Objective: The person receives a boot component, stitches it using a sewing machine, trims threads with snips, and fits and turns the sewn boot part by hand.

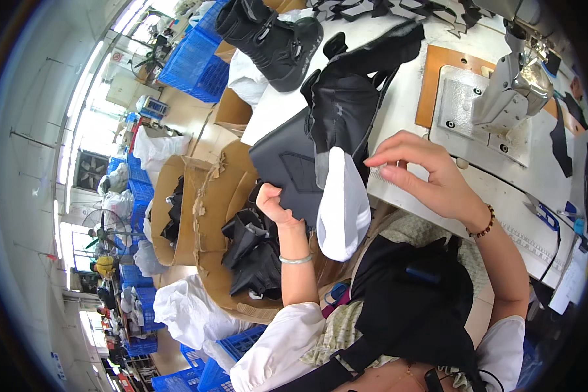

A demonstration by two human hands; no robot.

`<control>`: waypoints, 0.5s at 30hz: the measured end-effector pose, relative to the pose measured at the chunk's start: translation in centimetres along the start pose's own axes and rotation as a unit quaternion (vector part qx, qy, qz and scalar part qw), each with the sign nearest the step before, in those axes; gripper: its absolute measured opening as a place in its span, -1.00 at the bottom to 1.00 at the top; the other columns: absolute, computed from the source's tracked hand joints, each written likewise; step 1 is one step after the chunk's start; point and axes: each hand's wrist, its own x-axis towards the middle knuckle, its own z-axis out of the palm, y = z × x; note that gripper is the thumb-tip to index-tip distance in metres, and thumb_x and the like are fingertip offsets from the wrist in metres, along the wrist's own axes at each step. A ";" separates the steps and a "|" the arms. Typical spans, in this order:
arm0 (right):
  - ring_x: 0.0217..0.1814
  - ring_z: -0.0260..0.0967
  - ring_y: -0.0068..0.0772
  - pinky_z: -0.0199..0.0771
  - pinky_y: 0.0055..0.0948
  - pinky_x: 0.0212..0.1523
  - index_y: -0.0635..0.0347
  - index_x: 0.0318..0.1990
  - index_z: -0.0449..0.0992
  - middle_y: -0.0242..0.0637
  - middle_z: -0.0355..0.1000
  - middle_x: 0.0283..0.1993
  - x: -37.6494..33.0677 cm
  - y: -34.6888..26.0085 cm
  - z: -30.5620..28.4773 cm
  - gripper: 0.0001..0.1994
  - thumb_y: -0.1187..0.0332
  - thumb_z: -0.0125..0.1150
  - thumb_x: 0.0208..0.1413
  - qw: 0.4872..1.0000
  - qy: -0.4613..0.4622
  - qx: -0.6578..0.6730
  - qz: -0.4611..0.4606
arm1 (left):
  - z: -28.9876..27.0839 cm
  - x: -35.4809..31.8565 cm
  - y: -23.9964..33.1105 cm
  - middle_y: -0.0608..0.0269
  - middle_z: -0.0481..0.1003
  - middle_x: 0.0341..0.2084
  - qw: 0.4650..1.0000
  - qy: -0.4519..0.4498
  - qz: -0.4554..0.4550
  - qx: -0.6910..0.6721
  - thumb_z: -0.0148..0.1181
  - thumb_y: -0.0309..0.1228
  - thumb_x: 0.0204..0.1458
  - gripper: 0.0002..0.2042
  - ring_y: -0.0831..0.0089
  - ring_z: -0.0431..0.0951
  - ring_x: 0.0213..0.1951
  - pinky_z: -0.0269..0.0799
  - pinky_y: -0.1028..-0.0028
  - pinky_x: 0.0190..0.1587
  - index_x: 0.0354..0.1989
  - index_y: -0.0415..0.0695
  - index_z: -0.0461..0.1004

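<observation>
One left hand (277, 206), one right hand (431, 173), one sewing machine (513, 91).
One soled black boot (271, 42), one black boot upper (346, 108), one white lining (343, 209); two cardboard boxes (235, 166) of black pieces (258, 261); one beaded bracelet (482, 222), one bangle (296, 260).

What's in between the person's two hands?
In the head view, a black boot upper's white sock-like end sits between the left hand and right hand, beside a dark flat piece.

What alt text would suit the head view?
A person's right hand is beside a black-and-white boot upper at a sewing machine, left hand at the edge of a dark panel. Nearby: a black boot, a box of black pieces.
</observation>
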 end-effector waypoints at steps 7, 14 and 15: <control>-0.33 0.33 -0.47 0.33 -0.55 -0.35 0.26 -0.19 0.44 -0.25 0.34 -0.21 0.8 -0.3 -0.6 -0.83 0.45 0.07 0.06 0.988 0.113 -0.105 -0.028 | -0.5 1.3 -0.8 -0.08 0.41 -0.11 0.995 -0.075 -0.053 -0.031 -0.15 -0.51 -0.40 -0.48 0.03 0.39 -0.04 0.27 0.20 0.08 -0.12 -0.43 0.36; -0.38 0.32 -0.45 0.35 -0.55 -0.37 0.33 -0.06 0.35 -0.18 0.33 -0.24 2.3 1.0 -1.0 -0.55 0.22 0.26 -0.05 0.967 0.210 -0.106 0.098 | -0.7 1.1 -1.4 -0.12 0.39 -0.10 0.993 -0.008 -0.097 -0.067 -0.13 -0.43 -0.43 -0.41 -0.02 0.40 -0.06 0.29 0.14 0.07 -0.07 -0.42 0.31; -0.39 0.32 -0.45 0.35 -0.54 -0.38 0.35 -0.06 0.33 -0.16 0.34 -0.26 2.4 1.0 -1.2 -0.46 0.14 0.31 -0.11 0.963 0.196 -0.093 0.163 | -0.6 1.0 -1.4 -0.13 0.39 -0.10 0.989 -0.011 -0.124 -0.082 -0.13 -0.42 -0.43 -0.40 -0.03 0.41 -0.07 0.31 0.13 0.06 -0.06 -0.42 0.30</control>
